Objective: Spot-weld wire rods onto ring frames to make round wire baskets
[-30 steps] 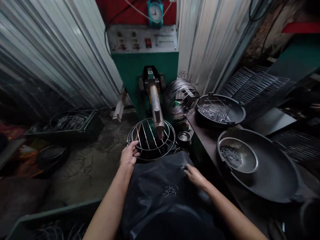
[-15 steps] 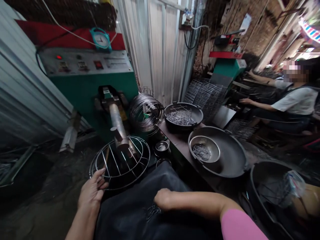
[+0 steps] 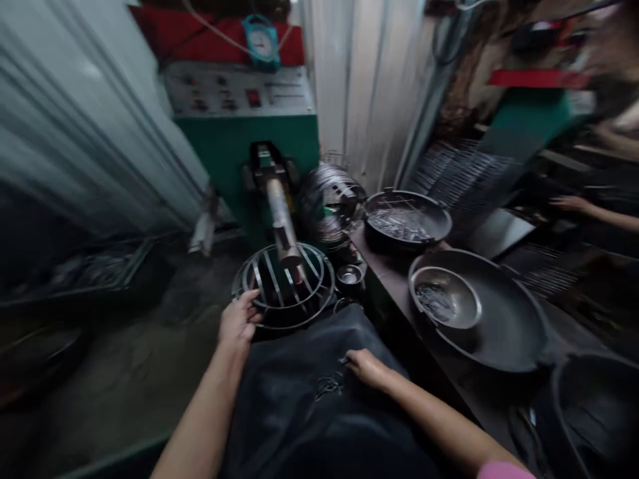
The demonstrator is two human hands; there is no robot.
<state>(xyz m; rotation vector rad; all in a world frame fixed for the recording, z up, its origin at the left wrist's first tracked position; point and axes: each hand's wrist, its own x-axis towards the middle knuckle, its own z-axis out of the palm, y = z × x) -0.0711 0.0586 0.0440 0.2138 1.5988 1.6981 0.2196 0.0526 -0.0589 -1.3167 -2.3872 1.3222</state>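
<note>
A round wire rack (image 3: pixel 274 276) with crossbars lies under the cylindrical metal arm of the green machine. My left hand (image 3: pixel 239 318) is closed on the rack's near left rim, thumb on top. My right hand (image 3: pixel 367 367) is above the dark apron (image 3: pixel 294 426) over my lap, fingers pinched together. A small bright metal piece shows at its fingertips, too blurred for its exact shape. Just left of that hand, a small pile of short metal wire pieces (image 3: pixel 328 386) rests on the apron. The machine's arm (image 3: pixel 282 223) covers part of the rack.
The green machine (image 3: pixel 249 136) carries a blue clock (image 3: pixel 260 41). Beside it sits a wire coil (image 3: pixel 332 199). Right of me, a bench holds a black pan of metal pieces (image 3: pixel 407 226) and a larger pan (image 3: pixel 514 319) with a metal bowl (image 3: pixel 469 309) inside. A co-worker's arm (image 3: pixel 599 211) shows far right.
The view has swung left, so the scene sits further right. My right hand has drawn a little away from the wire pile, rightward. My left hand keeps hold of the rack.
</note>
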